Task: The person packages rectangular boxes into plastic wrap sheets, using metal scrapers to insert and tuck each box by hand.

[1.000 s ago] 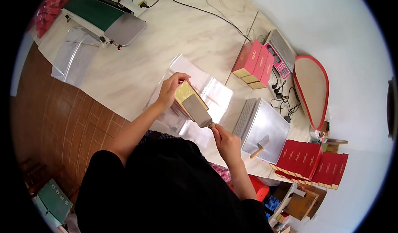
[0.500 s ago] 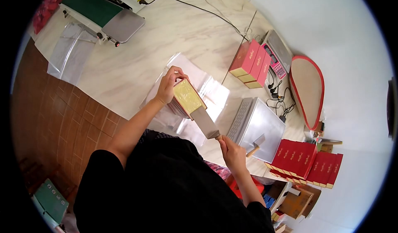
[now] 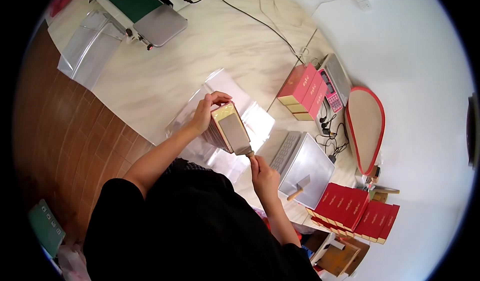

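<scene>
Since half a second ago, the scraper (image 3: 234,131) has slid up the pale-yellow end of the box (image 3: 223,113); its blade, near the lower end then, now covers most of that face. Camera aim differs too, so the whole counter (image 3: 200,46) sits shifted.

Near the middle of the view, the box tilts above clear plastic sheets (image 3: 227,86). At its ten o'clock, the left hand (image 3: 204,113) grips it, partly closed, fingers bent over the far edge. At five o'clock, the right hand (image 3: 265,177) is closed around the scraper's handle.

From the box, three pinkish-red boxes (image 3: 302,83) stand at two o'clock, just beside a pink-and-grey scale (image 3: 334,76). A pale grey tray (image 3: 312,158) lies at four o'clock, a second scraper (image 3: 304,182) on it; farther out that way are stacked dark-red boxes (image 3: 350,206). A green-belted machine (image 3: 127,1) stands at eleven o'clock.
</scene>
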### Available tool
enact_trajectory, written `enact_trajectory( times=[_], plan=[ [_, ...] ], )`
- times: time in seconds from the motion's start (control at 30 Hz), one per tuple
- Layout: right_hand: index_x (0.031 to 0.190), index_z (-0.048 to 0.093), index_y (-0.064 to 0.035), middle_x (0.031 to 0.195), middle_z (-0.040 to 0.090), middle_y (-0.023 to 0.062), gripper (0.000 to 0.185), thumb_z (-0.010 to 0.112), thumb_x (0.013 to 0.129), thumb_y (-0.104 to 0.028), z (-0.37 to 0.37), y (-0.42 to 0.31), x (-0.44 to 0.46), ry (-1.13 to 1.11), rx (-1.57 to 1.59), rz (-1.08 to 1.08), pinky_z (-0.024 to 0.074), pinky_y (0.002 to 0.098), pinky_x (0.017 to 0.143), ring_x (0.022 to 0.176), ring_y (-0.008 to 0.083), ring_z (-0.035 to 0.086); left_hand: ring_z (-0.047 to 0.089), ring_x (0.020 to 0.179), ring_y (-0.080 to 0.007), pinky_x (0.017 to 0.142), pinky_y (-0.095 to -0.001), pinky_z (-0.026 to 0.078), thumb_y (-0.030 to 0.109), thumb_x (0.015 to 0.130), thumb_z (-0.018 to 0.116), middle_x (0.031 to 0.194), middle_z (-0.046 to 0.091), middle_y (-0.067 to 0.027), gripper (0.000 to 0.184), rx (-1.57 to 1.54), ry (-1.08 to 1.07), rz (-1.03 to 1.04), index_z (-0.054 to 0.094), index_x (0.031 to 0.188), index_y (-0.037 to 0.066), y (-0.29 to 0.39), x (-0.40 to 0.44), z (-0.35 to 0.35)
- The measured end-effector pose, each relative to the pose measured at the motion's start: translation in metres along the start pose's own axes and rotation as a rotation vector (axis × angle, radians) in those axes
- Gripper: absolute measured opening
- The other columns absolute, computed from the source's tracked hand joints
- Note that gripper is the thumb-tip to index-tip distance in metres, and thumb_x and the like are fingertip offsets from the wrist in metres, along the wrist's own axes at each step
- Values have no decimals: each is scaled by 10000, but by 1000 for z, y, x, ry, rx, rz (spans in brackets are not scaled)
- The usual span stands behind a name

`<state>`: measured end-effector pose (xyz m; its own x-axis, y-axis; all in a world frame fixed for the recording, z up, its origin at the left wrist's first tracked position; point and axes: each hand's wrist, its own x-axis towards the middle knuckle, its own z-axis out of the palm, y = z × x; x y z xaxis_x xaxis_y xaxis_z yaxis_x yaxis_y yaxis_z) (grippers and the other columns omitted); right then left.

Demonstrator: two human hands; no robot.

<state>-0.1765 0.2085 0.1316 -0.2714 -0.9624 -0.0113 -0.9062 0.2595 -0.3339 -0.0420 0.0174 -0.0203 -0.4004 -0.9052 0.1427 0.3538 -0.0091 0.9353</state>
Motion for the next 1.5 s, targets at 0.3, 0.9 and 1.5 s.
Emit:
enact_trajectory(
  times=[0.3,0.9,1.5],
  plan=[
    [820,572,-101,548,567,127,248,560,980,-291,7,-18,26,-10,-200,-91,442,448,453,497,353,588,622,960,-166,844,-306,425,663,979,133,1002,693,-110,772,-70,52,-44,579,1086,42,-4,-1,3],
    [816,519,-105,558,566,74,274,545,985,-319,7,-9,10,-57,-323,-129,419,416,399,456,292,580,635,768,-146,674,-273,463,573,1015,208,889,728,-122,566,-156,120,7,472,933,79,-11,1,6],
    [824,526,-91,557,563,133,267,536,990,-300,5,-13,22,-43,-244,-94,429,444,427,491,353,584,659,805,-174,719,-291,475,638,990,192,889,722,-132,621,-81,74,20,462,946,80,-7,3,3]
  ],
)
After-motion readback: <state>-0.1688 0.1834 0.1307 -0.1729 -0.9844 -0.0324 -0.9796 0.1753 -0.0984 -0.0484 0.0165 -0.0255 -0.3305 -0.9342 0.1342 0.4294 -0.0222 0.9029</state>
